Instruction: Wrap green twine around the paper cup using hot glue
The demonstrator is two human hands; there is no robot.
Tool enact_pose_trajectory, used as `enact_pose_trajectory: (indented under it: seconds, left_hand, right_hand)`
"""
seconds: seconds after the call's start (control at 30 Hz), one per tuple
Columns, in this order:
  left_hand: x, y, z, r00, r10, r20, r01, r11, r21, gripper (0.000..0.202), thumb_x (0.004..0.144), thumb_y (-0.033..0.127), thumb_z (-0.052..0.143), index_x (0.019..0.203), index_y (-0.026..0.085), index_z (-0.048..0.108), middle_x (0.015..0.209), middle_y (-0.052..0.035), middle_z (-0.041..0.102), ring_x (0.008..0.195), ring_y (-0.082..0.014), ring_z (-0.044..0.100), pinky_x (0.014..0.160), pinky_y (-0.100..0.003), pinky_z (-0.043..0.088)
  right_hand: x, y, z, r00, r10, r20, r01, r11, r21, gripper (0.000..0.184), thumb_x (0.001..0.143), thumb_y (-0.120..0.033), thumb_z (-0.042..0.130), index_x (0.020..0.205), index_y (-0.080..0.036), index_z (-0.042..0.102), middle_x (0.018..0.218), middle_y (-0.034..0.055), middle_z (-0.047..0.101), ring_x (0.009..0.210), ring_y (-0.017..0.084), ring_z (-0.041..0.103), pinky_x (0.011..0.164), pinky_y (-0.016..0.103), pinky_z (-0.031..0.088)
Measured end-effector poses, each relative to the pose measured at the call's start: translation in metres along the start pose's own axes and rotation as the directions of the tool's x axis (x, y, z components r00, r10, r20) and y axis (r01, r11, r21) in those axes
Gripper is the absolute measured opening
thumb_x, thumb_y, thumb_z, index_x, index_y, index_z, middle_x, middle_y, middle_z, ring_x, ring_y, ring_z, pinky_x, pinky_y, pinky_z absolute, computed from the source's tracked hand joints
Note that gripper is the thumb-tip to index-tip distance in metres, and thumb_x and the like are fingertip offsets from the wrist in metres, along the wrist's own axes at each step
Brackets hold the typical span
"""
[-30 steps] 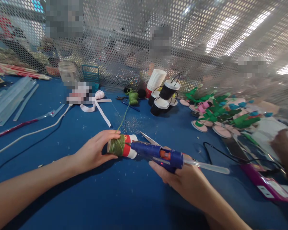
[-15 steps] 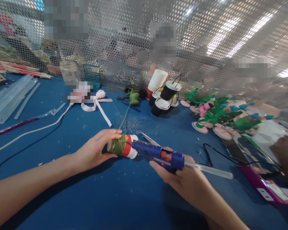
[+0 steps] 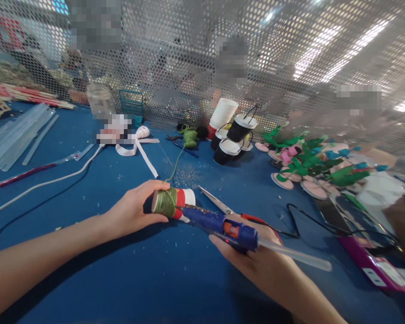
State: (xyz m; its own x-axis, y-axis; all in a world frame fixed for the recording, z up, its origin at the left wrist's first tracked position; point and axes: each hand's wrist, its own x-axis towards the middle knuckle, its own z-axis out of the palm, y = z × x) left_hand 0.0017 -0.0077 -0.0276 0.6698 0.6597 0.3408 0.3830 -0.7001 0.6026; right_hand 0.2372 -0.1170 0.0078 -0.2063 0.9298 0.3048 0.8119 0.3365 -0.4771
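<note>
My left hand point(image 3: 131, 209) grips a paper cup point(image 3: 189, 196) lying on its side, thumb below and fingers above. Green yarn point(image 3: 165, 202) is wound around the cup's lower half, while a red band and white rim show on the right. A strand runs back from it to a small green yarn ball point(image 3: 190, 138). In my right hand point(image 3: 256, 256) is a blue hot glue gun point(image 3: 219, 225) with a clear glue stick sticking out behind. Its nozzle is at the cup, by the edge of the yarn; whether it touches is unclear. Scissors point(image 3: 219, 201) with red handles lie just behind the gun.
Black-wrapped cups point(image 3: 227, 150) and stacked white cups point(image 3: 223, 112) stand at the back. Paper flowers point(image 3: 303, 164) crowd the right, near a purple box point(image 3: 374, 263) and another person's hand point(image 3: 403, 216). Glue sticks point(image 3: 20, 132), white ribbon point(image 3: 146, 157) and a white cord point(image 3: 54, 182) lie left.
The gun's nozzle has shifted slightly left and down along the cup. My left hand has turned the cup a little, and the scissors' red handles now show behind the gun.
</note>
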Motion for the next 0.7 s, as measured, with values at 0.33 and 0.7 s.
enact_pose_trajectory:
  seconds: [0.33,0.7]
  left_hand:
    - [0.002,0.001,0.000,0.997,-0.068,0.019,0.070,0.994,-0.087,0.050,0.071,0.030,0.066,0.115,0.017,0.044,0.118,-0.0114,0.054,0.108,-0.0241,0.055,0.091,-0.041,0.047]
    - [0.001,0.001,-0.001,0.999,-0.031,0.012,0.031,0.998,-0.050,0.049,0.072,0.029,0.066,0.114,0.017,0.045,0.119,-0.0109,0.055,0.110,-0.0234,0.053,0.093,-0.038,0.045]
  right_hand:
    - [0.003,-0.001,-0.004,0.998,0.030,0.056,-0.029,1.000,-0.005,0.011,0.080,-0.025,0.051,0.069,-0.022,0.051,0.058,-0.0027,0.056,0.050,0.011,0.053,0.048,0.021,0.043]
    - [0.007,-0.004,-0.009,0.995,0.009,0.096,-0.011,1.000,0.018,0.011,0.081,-0.022,0.049,0.070,-0.022,0.047,0.059,-0.0033,0.053,0.051,0.011,0.051,0.049,0.022,0.042]
